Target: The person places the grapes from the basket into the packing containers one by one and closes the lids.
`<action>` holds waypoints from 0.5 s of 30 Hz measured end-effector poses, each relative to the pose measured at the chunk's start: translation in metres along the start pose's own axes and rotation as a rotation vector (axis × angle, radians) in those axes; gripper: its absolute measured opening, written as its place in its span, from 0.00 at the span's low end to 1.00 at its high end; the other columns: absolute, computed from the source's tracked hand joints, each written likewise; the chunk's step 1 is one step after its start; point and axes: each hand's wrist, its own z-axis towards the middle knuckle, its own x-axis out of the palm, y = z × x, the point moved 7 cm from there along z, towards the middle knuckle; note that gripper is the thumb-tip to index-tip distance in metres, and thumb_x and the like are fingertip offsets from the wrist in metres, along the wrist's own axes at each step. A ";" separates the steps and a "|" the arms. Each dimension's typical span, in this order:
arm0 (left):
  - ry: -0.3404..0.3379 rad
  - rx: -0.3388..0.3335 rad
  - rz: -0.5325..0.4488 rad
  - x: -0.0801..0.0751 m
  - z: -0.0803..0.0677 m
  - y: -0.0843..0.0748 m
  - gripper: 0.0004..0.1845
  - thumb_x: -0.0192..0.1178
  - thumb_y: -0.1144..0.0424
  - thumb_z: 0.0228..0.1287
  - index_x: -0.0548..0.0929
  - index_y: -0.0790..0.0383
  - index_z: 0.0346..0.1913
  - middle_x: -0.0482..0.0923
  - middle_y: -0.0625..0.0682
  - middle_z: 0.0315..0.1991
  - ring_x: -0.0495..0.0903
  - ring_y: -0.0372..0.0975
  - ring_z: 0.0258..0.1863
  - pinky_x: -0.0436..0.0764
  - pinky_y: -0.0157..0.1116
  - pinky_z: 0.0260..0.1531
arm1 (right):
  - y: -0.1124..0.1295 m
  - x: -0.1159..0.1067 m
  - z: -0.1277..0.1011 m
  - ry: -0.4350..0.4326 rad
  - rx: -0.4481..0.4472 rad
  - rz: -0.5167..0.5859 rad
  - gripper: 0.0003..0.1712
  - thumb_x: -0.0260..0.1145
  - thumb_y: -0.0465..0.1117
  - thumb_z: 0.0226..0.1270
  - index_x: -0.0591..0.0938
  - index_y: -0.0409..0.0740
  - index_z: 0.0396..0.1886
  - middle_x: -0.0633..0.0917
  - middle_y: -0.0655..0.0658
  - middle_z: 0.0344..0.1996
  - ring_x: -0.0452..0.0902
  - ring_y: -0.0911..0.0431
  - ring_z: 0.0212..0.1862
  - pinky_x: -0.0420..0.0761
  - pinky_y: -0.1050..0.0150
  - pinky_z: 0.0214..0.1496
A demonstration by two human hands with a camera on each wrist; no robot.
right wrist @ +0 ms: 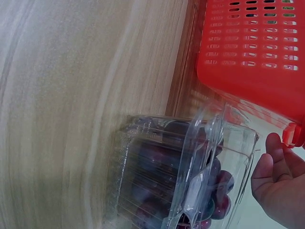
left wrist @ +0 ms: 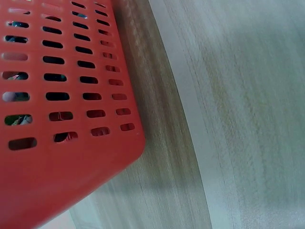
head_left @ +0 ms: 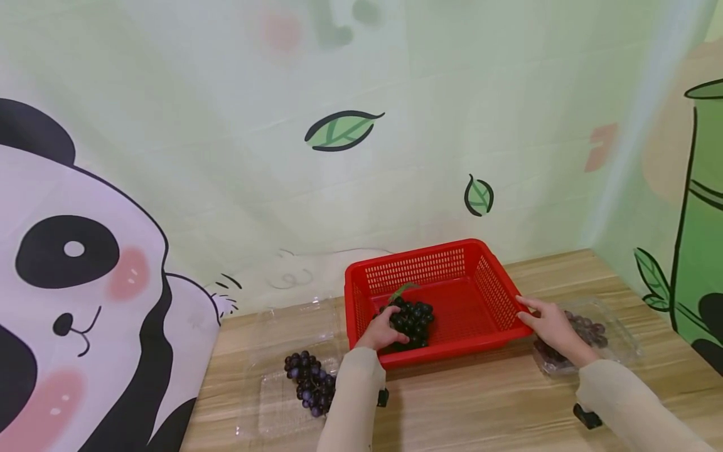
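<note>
A red plastic basket (head_left: pixel 452 342) with slotted walls stands on the table in the head view. My left hand (head_left: pixel 384 329) reaches over its near left side and grips a bunch of dark grapes (head_left: pixel 415 320) with a green stem or leaf at the top. Only the outside of the basket (left wrist: pixel 71 162) shows in the left wrist view, with that hand hidden. At the basket's right rim, my right hand (head_left: pixel 550 323) pinches the edge with thumb and finger. The right wrist view shows this hand (right wrist: pixel 283 186) beside the rim, its other fingers loosely bent.
Left of the basket, another bunch of dark grapes (head_left: pixel 310 383) lies in an opened clear plastic box (head_left: pixel 271 402). To the right, a clear clamshell box (head_left: pixel 621 342) of reddish-purple grapes (head_left: pixel 587 329) sits partly beneath my right forearm. A printed cloth backdrop (head_left: pixel 254 157) rises behind the wooden table (head_left: pixel 452 408).
</note>
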 end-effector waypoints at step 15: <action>0.036 -0.048 0.066 0.006 0.000 0.006 0.25 0.67 0.60 0.43 0.75 0.48 0.48 0.76 0.54 0.46 0.72 0.45 0.42 0.69 0.51 0.50 | -0.001 0.000 0.000 0.005 -0.006 0.025 0.27 0.54 0.38 0.64 0.64 0.30 0.60 0.71 0.24 0.51 0.76 0.53 0.34 0.73 0.69 0.26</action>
